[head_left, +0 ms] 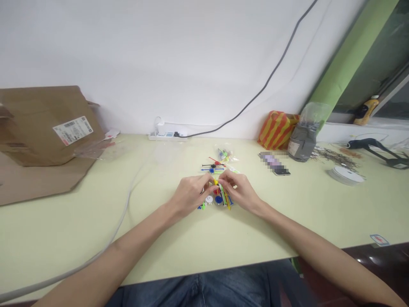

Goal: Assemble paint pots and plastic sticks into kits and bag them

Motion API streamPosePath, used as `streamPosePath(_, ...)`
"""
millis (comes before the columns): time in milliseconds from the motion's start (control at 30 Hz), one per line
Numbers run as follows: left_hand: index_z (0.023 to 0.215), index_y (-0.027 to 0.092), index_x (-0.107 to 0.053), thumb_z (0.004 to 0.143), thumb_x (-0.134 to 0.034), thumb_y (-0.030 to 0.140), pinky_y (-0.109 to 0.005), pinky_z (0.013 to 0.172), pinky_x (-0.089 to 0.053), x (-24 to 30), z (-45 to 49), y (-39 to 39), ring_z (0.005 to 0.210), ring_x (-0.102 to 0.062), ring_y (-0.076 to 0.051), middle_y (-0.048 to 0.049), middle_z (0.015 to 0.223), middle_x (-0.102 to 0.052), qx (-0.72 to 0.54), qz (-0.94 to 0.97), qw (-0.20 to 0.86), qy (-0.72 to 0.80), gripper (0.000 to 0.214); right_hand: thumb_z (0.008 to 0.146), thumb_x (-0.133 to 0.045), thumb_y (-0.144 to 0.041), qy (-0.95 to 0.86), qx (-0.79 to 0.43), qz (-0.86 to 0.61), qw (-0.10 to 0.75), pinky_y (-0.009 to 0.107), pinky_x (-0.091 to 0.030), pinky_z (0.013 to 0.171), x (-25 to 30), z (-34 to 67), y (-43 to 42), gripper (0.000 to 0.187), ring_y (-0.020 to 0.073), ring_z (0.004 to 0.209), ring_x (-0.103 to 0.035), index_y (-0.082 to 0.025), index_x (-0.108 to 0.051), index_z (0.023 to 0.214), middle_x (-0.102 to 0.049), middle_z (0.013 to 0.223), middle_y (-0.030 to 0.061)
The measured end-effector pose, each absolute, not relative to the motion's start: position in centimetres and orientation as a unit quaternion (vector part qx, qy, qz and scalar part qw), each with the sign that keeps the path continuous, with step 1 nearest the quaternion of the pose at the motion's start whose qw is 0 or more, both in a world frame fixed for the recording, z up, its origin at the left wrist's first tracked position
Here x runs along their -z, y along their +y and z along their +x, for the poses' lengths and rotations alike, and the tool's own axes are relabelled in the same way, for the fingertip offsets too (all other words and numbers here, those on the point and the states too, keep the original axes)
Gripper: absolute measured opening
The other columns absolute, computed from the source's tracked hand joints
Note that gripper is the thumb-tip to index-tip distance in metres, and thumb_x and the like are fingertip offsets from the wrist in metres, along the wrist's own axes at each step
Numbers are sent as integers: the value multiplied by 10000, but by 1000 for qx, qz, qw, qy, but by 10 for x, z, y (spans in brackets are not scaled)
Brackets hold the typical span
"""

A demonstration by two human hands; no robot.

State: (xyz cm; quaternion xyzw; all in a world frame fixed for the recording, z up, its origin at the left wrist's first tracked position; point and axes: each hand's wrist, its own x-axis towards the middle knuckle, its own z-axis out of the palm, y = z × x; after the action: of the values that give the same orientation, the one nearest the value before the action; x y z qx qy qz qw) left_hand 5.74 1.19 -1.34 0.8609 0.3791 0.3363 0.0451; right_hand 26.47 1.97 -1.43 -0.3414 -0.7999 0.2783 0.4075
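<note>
My left hand (190, 194) and my right hand (239, 190) meet over the middle of the pale table (64, 230), fingertips pinched together on a small yellow plastic piece (216, 182). Under the hands lies a cluster of small coloured plastic parts (218, 200): white and blue round discs, green, yellow and blue sticks. Just beyond the hands lie blue, black and red arrow-like sticks (212, 167) side by side. A small clear bag with more coloured parts (225, 154) sits further back.
A torn cardboard box (41, 128) lies at the left. A white power strip (168, 135) with a grey cable stands by the wall. A phone (275, 164), an orange striped bag (277, 128), a grey pouch (303, 138) and a tape roll (345, 175) are at right.
</note>
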Motion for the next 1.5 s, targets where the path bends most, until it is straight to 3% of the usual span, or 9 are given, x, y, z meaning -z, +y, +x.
streamPosePath(133, 930, 204, -576, 1009, -490, 402, -232, 599, -412, 13, 59, 12, 628, -616, -120, 17, 791, -699, -336, 860, 33, 383, 229, 1010, -454, -348, -809, -286, -326, 397, 250, -415, 585, 13, 263, 18, 227, 130, 622, -517, -203, -559, 870, -574, 711, -4)
streamPosePath(333, 968, 210, -572, 1010, -489, 405, -234, 600, -406, 12, 56, 15, 633, -629, -122, 30, 754, -693, -365, 838, 1, 406, 216, 981, -511, -281, -824, -174, -357, 404, 272, -416, 629, 10, 272, 24, 159, 144, 676, -523, -204, -611, 884, -590, 765, 10)
streamPosePath(567, 998, 220, -573, 1007, -493, 400, -231, 582, -392, 12, 51, 18, 600, -616, -117, 54, 684, -655, -370, 827, -12, 422, 198, 914, -630, -224, -875, -102, -375, 289, 346, -459, 802, 17, 280, 35, 64, 214, 913, -570, -206, -687, 892, -636, 919, 58)
streamPosePath(1500, 1035, 220, -569, 1011, -475, 393, -232, 563, -379, 12, 52, 18, 570, -599, -120, 56, 664, -642, -360, 835, -23, 415, 199, 865, -691, -173, -869, -101, -418, 244, 335, -412, 764, 26, 274, 41, 58, 207, 827, -540, -192, -739, 840, -659, 800, 50)
